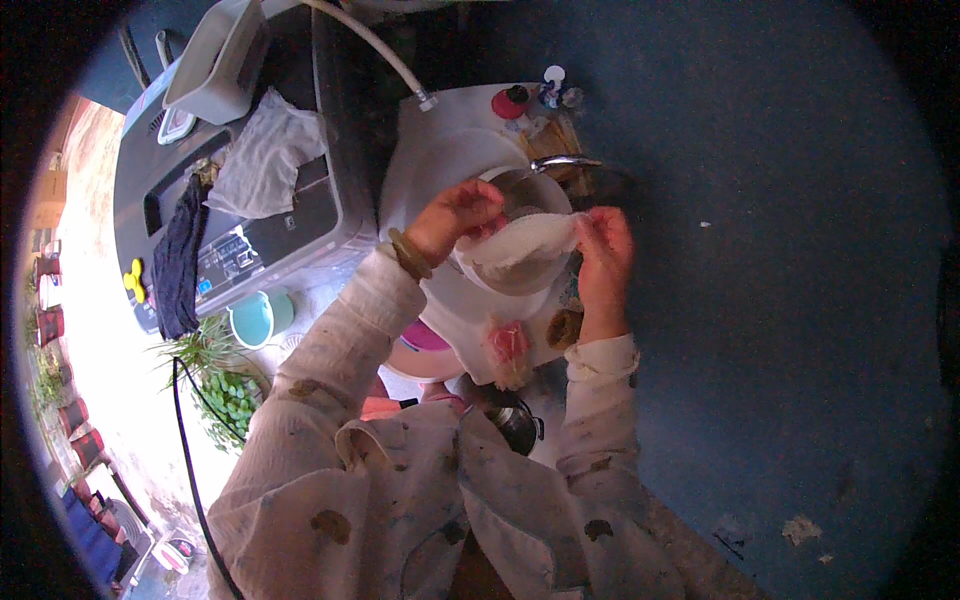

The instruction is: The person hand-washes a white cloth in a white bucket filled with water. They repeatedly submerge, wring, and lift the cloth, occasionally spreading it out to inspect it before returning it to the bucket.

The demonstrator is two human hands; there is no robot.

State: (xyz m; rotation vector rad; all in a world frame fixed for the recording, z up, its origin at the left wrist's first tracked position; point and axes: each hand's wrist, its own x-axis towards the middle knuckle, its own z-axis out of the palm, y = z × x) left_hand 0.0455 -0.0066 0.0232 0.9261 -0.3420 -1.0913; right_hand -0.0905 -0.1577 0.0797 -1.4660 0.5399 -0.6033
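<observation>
A whitish piece of cloth is held up over a round white basin, which sits in a white sink. My left hand has its fingers closed on the cloth's left edge. Pinched in my right hand is the right end of the same cloth. A chrome faucet reaches over the basin's far right rim. Part of the basin's inside is hidden by the cloth and my hands.
Left of the sink stands a dark-topped washing machine bearing a white mesh bag, a dark cloth and a plastic bin. A red bottle, a scrubber and a pink item lie around the sink. A dark wall rises at right.
</observation>
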